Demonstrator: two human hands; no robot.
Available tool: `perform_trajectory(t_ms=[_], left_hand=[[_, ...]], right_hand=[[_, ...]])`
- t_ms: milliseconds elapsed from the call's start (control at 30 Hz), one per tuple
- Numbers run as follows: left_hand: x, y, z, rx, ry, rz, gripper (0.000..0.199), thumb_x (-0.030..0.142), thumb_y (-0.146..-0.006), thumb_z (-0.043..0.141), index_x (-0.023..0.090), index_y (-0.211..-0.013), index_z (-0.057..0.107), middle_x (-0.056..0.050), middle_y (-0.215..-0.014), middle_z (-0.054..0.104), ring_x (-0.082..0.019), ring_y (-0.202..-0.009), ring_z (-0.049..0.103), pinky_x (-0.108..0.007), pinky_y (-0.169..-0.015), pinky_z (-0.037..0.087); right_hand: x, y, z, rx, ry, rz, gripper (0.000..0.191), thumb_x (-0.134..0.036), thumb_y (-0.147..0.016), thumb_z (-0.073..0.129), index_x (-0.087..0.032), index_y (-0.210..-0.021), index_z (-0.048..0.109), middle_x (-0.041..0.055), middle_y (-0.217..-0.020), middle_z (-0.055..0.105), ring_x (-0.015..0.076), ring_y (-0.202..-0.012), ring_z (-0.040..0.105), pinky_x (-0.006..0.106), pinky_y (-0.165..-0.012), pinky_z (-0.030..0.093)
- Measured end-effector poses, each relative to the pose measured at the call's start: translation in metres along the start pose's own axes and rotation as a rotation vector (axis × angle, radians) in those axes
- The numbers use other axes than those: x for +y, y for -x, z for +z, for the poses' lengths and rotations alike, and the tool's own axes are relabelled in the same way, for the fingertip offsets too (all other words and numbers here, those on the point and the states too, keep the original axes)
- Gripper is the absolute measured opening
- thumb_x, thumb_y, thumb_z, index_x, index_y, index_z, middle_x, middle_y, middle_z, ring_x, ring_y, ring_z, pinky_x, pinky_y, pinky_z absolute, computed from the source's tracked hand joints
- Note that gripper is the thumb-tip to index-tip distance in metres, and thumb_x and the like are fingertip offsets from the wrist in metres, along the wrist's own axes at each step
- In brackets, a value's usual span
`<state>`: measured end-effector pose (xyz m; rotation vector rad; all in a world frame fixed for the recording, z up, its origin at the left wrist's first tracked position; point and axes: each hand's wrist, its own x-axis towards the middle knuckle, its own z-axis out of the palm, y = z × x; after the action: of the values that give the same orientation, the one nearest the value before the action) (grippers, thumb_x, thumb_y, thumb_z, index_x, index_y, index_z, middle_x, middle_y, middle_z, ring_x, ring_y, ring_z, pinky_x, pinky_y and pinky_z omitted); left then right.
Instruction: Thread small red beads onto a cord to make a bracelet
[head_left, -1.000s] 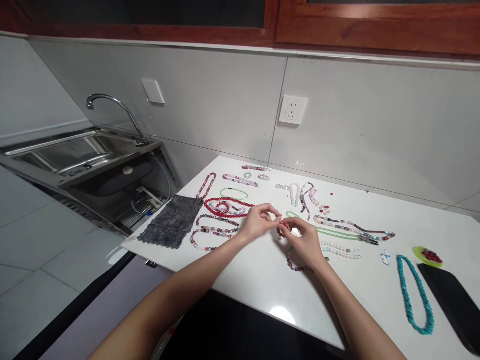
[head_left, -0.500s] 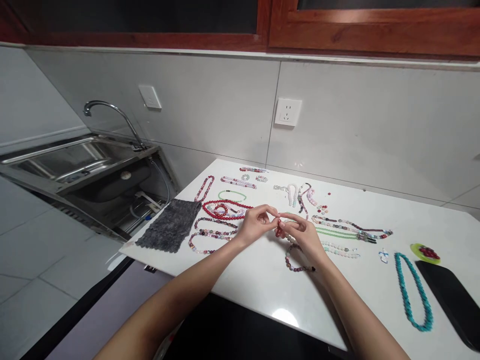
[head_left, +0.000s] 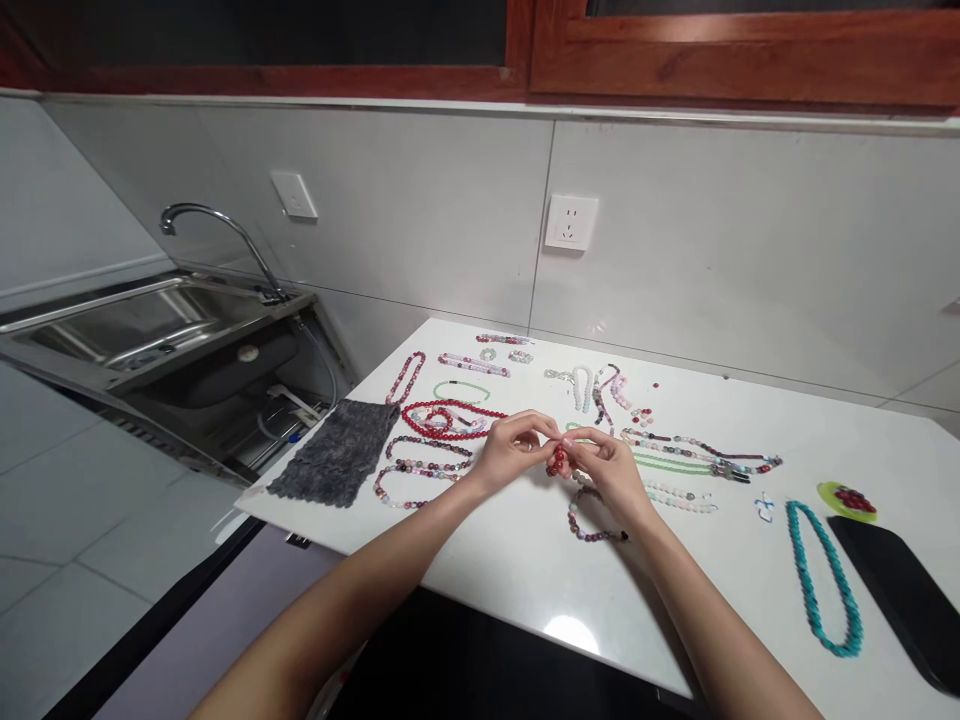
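Note:
Above the middle of the white counter, my left hand [head_left: 517, 449] and my right hand [head_left: 606, 463] meet at the fingertips. Both are pinched closed at the top of a short string of red beads [head_left: 556, 461], which hangs between them. The string's upper end is hidden by the fingers. Below my right hand lies a loop of dark mixed beads [head_left: 589, 537], partly covered by the hand and wrist. Behind my left hand rests a red bead necklace [head_left: 450, 404] with smaller strands inside its loop. Light green strands [head_left: 667, 462] run to the right of my right hand.
A dark grey cloth [head_left: 330, 455] covers the counter's left end. To the right lie a turquoise necklace [head_left: 806, 580], a black phone-like slab [head_left: 900, 600] and a yellow-green dish [head_left: 829, 490] of red beads. Loose beads [head_left: 641, 416] are scattered behind. A sink [head_left: 142, 320] stands left.
The hands stay pinched together in nearly the same place. More of the red beads now shows below the fingertips. The whole view has shifted very slightly.

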<state>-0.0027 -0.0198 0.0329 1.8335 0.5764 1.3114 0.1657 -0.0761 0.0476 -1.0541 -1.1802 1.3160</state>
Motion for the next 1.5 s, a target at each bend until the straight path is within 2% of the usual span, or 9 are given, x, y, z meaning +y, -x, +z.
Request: perform_trajectory(t_ms=[267, 467, 700, 933, 1167, 1500], left_hand=[[0.006, 0.000, 0.003, 0.009, -0.046, -0.078, 0.017, 0.033, -0.081, 0.066, 0.015, -0.080, 0.067, -0.009, -0.089, 0.068, -0.015, -0.080, 0.063, -0.019, -0.049, 0.037], [0.003, -0.001, 0.003, -0.016, -0.028, -0.116, 0.018, 0.033, -0.081, 0.066, 0.015, -0.083, 0.068, -0.008, -0.089, 0.069, -0.013, -0.076, 0.062, -0.022, -0.061, 0.045], [0.000, -0.001, 0.004, -0.055, 0.010, -0.142, 0.018, 0.032, -0.082, 0.065, 0.014, -0.083, 0.069, -0.008, -0.088, 0.070, -0.015, -0.082, 0.064, -0.024, -0.069, 0.048], [0.004, 0.000, 0.003, -0.122, 0.027, -0.257, 0.023, 0.037, -0.082, 0.065, 0.015, -0.090, 0.067, -0.005, -0.083, 0.069, -0.011, -0.061, 0.059, -0.024, -0.059, 0.046], [0.010, -0.003, -0.003, -0.136, -0.204, -0.090, 0.011, 0.025, -0.084, 0.060, 0.020, -0.089, 0.068, -0.005, -0.091, 0.068, -0.017, -0.087, 0.059, -0.027, -0.074, 0.044], [0.011, -0.006, -0.011, -0.241, -0.382, 0.026, 0.007, 0.021, -0.087, 0.054, 0.021, -0.090, 0.060, -0.004, -0.091, 0.063, -0.019, -0.092, 0.056, -0.030, -0.083, 0.042]], right_hand=[[-0.004, 0.002, 0.004, 0.013, 0.034, 0.007, 0.032, -0.048, -0.080, 0.064, -0.018, -0.089, 0.062, 0.0031, -0.065, 0.065, 0.0162, -0.064, 0.060, 0.032, -0.070, 0.049], [0.001, 0.000, 0.001, -0.007, 0.053, 0.011, 0.024, -0.042, -0.081, 0.063, -0.019, -0.085, 0.059, 0.0012, -0.062, 0.064, 0.0158, -0.063, 0.060, 0.032, -0.070, 0.048], [0.002, -0.001, -0.001, -0.021, 0.073, 0.029, 0.020, -0.038, -0.079, 0.064, -0.019, -0.081, 0.057, 0.0011, -0.061, 0.064, 0.0167, -0.063, 0.061, 0.032, -0.068, 0.050], [-0.001, 0.000, 0.004, -0.034, 0.064, 0.029, 0.020, -0.039, -0.082, 0.059, -0.021, -0.078, 0.053, 0.0018, -0.065, 0.064, 0.0170, -0.065, 0.062, 0.031, -0.068, 0.049], [0.003, -0.001, 0.002, -0.004, 0.123, 0.008, 0.020, -0.039, -0.081, 0.059, -0.020, -0.078, 0.054, -0.0006, -0.061, 0.059, 0.0174, -0.066, 0.062, 0.033, -0.071, 0.049], [0.000, 0.000, 0.002, 0.042, 0.220, -0.052, 0.014, -0.033, -0.080, 0.055, -0.020, -0.075, 0.052, 0.0001, -0.065, 0.060, 0.0166, -0.066, 0.059, 0.030, -0.068, 0.047]])
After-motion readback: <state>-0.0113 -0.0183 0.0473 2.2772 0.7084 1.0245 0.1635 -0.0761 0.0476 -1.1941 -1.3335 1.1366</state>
